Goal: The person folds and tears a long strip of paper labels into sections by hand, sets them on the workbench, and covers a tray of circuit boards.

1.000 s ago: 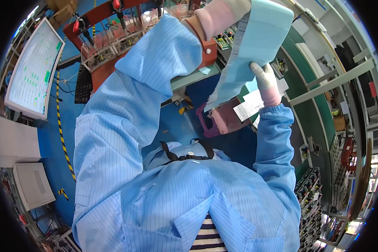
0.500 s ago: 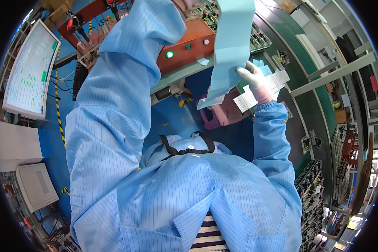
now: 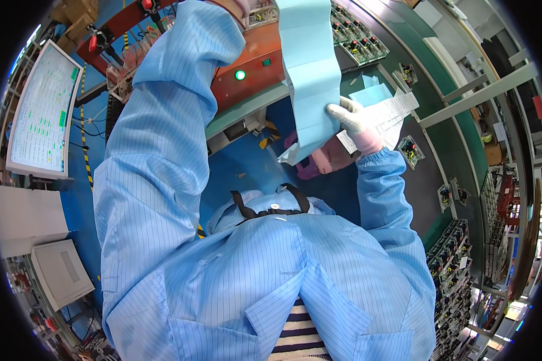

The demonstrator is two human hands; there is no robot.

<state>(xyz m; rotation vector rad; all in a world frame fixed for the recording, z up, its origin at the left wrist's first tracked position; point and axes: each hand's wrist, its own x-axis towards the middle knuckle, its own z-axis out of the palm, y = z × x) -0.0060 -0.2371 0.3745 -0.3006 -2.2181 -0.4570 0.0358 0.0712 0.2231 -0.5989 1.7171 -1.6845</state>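
Note:
A long, creased light-blue paper strip point(image 3: 312, 78) hangs from the top edge of the view, its lower end curling over the blue floor. My right hand point(image 3: 356, 123), in a white and pink glove, is closed at the strip's right edge, with thumb and fingers pressed together there. Printed white paper slips point(image 3: 392, 117) fan out beside and behind this hand. Smaller light-blue sheets point(image 3: 370, 94) lie just beyond it. My left hand point(image 3: 242, 6) reaches past the top edge; only its wrist part shows and the fingers are out of sight.
A red box point(image 3: 247, 84) with a lit green button stands ahead. Circuit boards fill a rack point(image 3: 360, 41) at the far right and another point(image 3: 448, 283) at the near right. A monitor point(image 3: 44, 111) is on the left. A pink-purple stool point(image 3: 325, 157) sits below the bench.
The light-blue strip and my right hand have shifted slightly left. The strip's lower end has swung left, and the white slips now sit closer together behind my hand. The view has shifted a little.

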